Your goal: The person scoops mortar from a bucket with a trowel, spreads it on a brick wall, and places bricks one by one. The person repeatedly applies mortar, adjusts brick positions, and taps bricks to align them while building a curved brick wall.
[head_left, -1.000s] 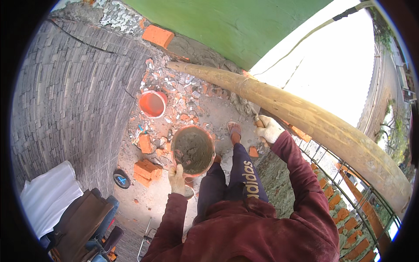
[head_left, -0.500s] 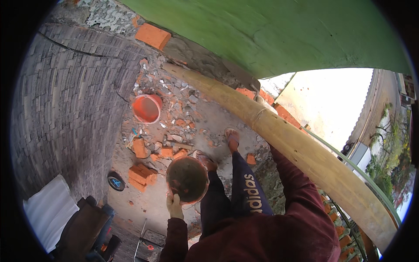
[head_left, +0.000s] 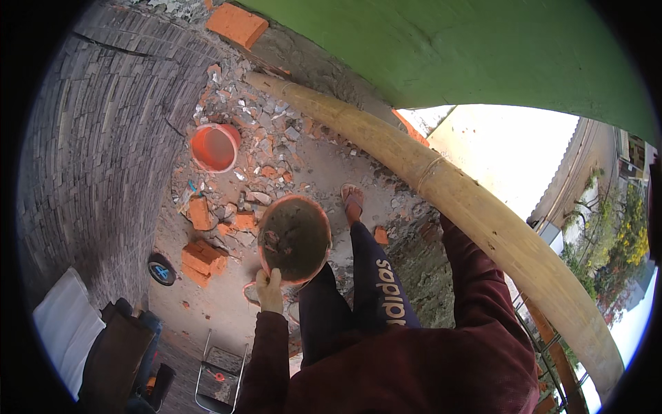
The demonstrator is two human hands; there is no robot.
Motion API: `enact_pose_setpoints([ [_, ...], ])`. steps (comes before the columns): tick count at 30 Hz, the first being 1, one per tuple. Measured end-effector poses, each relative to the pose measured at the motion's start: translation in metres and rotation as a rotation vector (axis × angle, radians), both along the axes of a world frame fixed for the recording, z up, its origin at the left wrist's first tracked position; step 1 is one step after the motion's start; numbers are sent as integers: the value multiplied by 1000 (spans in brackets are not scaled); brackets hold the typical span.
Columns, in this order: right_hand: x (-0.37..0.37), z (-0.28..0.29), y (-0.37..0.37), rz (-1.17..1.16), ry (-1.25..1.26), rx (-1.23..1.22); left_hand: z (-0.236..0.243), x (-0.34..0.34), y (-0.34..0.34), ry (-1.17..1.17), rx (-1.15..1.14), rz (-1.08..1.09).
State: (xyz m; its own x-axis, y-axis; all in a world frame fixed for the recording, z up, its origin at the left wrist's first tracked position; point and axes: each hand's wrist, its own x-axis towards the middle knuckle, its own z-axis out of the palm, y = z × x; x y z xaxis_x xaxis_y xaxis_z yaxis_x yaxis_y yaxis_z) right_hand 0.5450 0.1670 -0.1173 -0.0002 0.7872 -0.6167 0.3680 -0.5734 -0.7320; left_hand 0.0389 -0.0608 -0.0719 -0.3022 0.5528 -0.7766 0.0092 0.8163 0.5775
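My left hand [head_left: 269,290], in a light glove, is closed on the near rim of an orange bucket [head_left: 301,281]. Grey mortar [head_left: 303,238] fills much of the bucket, which hangs in front of my legs and hides one foot. Past the bucket, my other foot [head_left: 352,197] stands in a sandal on the rubble-strewn ground. My right sleeve [head_left: 472,265] reaches forward and passes behind a thick bamboo pole [head_left: 441,176]. The right hand itself is hidden there.
A second orange bucket [head_left: 215,148] stands among broken brick and rubble [head_left: 272,138]. Stacked bricks [head_left: 202,261] lie left of my bucket, near a blue-and-black round object [head_left: 162,270]. A metal-framed chair [head_left: 219,379] is lower left. A green wall [head_left: 448,48] rises ahead.
The bucket has come up a little, held at its rim by my left hand, and now covers one foot. My right hand, partly seen by the pole before, is now hidden behind it.
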Motion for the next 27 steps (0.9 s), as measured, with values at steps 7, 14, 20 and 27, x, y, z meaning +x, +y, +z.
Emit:
enact_pose_setpoints([
  [7, -36, 10, 55, -187, 91, -158, -54, 27, 10, 49, 13, 18],
  [14, -70, 5, 55, -65, -231, -247, -111, 13, -28, -85, 9, 227],
  [20, -81, 17, 36, -76, -251, -150, -142, -14, -57, -46, -24, 170],
  [27, -71, -11, 55, 68, -359, -139, -149, -5, -31, -56, 14, 200],
])
